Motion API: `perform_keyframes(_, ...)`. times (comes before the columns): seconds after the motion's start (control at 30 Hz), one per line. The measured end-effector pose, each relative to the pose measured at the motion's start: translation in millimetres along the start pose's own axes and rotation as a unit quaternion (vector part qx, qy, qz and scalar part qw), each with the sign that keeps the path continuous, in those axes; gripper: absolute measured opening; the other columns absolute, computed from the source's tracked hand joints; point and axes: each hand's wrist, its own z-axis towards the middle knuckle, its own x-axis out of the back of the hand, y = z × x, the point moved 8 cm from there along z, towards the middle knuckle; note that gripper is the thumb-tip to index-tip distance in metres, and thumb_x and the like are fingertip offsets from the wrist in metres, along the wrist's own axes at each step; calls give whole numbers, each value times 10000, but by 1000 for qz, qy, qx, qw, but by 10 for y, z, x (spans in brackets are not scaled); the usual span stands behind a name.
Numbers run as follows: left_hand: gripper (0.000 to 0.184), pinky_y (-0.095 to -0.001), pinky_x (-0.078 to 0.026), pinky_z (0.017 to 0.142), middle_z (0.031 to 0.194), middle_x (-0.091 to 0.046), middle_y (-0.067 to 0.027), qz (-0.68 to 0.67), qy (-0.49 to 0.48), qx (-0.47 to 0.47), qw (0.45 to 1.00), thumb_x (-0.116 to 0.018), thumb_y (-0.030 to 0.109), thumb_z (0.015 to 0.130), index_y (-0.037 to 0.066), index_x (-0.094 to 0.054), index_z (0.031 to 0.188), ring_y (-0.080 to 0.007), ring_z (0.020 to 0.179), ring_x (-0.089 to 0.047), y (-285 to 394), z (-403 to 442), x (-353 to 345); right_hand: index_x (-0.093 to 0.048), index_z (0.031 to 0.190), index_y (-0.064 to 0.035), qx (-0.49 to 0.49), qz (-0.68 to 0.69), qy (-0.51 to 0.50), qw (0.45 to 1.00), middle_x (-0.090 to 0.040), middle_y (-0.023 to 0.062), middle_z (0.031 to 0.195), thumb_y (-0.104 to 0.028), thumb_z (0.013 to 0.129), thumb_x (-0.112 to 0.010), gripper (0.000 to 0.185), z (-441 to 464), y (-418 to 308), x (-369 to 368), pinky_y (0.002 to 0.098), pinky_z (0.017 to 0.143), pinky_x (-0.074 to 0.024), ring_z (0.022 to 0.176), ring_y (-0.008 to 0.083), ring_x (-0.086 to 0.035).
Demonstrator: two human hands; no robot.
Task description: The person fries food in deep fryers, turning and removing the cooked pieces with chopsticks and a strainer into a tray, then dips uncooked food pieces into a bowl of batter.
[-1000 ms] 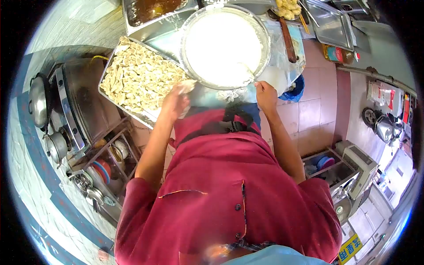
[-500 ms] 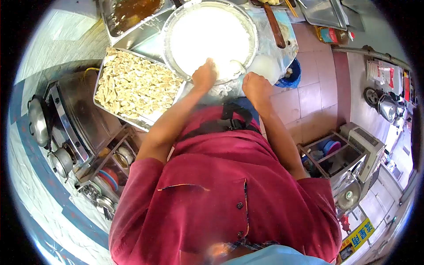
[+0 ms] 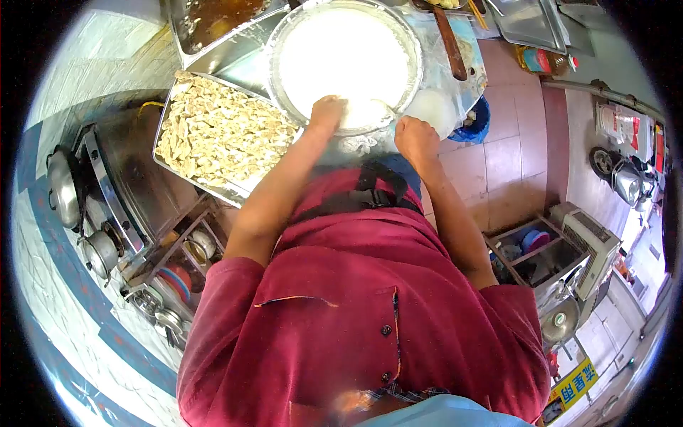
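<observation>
A large round metal bowl (image 3: 417, 67) holds a bright white mass (image 3: 341, 57), so overexposed that its texture is lost. Over the bowl's near rim, my left hand (image 3: 327, 115) is closed, its fingertips lost in the white glare. Just outside the rim on the right, my right hand (image 3: 417, 137) makes a fist. A white-coated curved piece (image 3: 384, 110) lies at the rim beside that fist; whether the fist grips it is unclear. Left of the bowl is a metal tray (image 3: 203, 186) full of pale, flat, irregular food pieces (image 3: 220, 132).
Behind the tray stands a metal pan (image 3: 186, 53) with brown liquid. A brown handle (image 3: 449, 46) lies on the table's right side, above a blue bin (image 3: 475, 121). An oil bottle (image 3: 537, 60) is further right. Stove and pots (image 3: 64, 188) are at left.
The view has shifted slightly, so bowl and tray appear a little further right. My left hand has moved slightly left against the bowl. My right fist stays near the rim.
</observation>
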Motion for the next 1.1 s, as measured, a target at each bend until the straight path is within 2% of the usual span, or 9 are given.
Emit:
perform_keyframes(0.07, 208, -305, -300, 395, 597, -429, 5, -57, -6, 158, 986, -676, 283, 878, 86, -615, 858, -122, 452, -359, -6, -73, 17, -686, 795, -71, 39, 58, 41, 997, -693, 166, 788, -248, 905, -507, 275, 5, -19, -49, 492, 718, -514, 734, 407, -655)
perform_keyframes(0.17, 232, -270, -286, 382, 594, -431, 21, -88, -4, 246, 965, -663, 329, 895, 105, -613, 866, -94, 422, -341, -66, -110, 69, -677, 806, -83, 59, 190, 43, 979, -692, 152, 788, -249, 908, -505, 261, -64, -168, 176, 489, 717, -510, 728, 405, -650)
perform_keyframes(0.27, 251, -223, -274, 367, 581, -422, 47, -133, -42, 272, 952, -635, 373, 914, 127, -610, 873, -61, 406, -327, -34, -162, -38, -676, 815, -97, 90, 173, 31, 980, -686, 173, 777, -245, 905, -503, 245, -61, -351, 240, 500, 713, -506, 728, 409, -651)
perform_keyframes(0.37, 254, -183, -267, 355, 565, -416, 67, -158, -68, 290, 941, -611, 384, 925, 134, -612, 879, -34, 400, -327, -46, -187, -84, -713, 916, -110, 12, 83, 86, 993, -661, 203, 749, -268, 906, -534, 239, 64, -165, 178, 492, 680, -507, 717, 421, -639)
perform_keyframes(0.57, 229, -182, -291, 340, 585, -457, 37, -206, -83, 297, 929, -602, 331, 932, 110, -596, 873, -50, 413, -357, 95, -329, -64, -696, 855, -96, 20, -15, -9, 1000, -657, 201, 724, -292, 911, -539, 258, 9, -114, -38, 492, 673, -508, 705, 418, -642)
perform_keyframes(0.77, 202, -206, -331, 403, 548, -382, 70, -184, -81, 289, 936, -559, 336, 956, 145, -569, 890, -55, 403, -345, -73, -192, -53, -679, 867, -79, 66, 122, 4, 990, -672, 199, 773, -270, 905, -516, 254, -63, -348, 203, 514, 707, -503, 756, 424, -643)
perform_keyframes(0.87, 208, -213, -337, 414, 546, -402, 75, -223, -87, 308, 921, -559, 332, 957, 144, -557, 867, -55, 407, -361, -26, -253, -69, -675, 849, -61, -20, 170, 93, 981, -668, 212, 783, -281, 898, -523, 273, 48, -159, 265, 525, 729, -498, 775, 431, -639)
perform_keyframes(0.97, 219, -210, -344, 417, 563, -442, 75, -223, -122, 316, 914, -596, 328, 938, 144, -542, 832, -53, 412, -381, 59, -346, -80, -686, 824, -47, -28, 159, 43, 986, -666, 220, 786, -258, 883, -522, 274, 87, -69, 35, 504, 719, -499, 767, 426, -636)
perform_keyframes(1.1, 238, -204, -365, 416, 631, -516, 60, -287, -148, 335, 885, -651, 326, 903, 138, -544, 806, -47, 419, -397, 172, -479, -167, -701, 814, -22, -51, 315, -117, 940, -658, 206, 739, -176, 821, -585, 193, 76, -162, -460, 436, 669, -492, 692, 346, -640)
